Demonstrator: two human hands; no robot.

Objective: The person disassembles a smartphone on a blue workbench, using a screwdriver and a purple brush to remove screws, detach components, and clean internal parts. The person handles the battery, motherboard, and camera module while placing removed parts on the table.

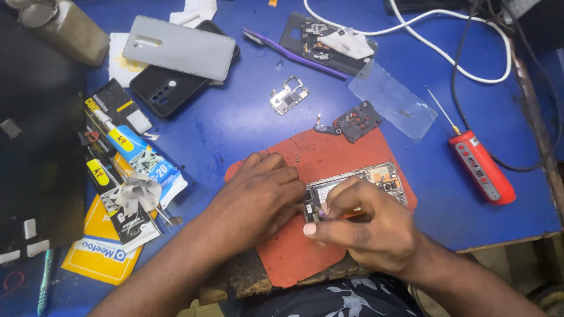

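Both hands work on an opened phone (358, 188) lying on a red mat (329, 152) on the blue table (235, 117). The left hand (258, 196) lies curled over the phone's left end, fingers together, pressing it down. The right hand (361, 229) pinches something small at the phone's lower edge; what it grips is too small to tell. A red screwdriver (480, 164) lies well to the right, and a glue tube (132, 147) to the left.
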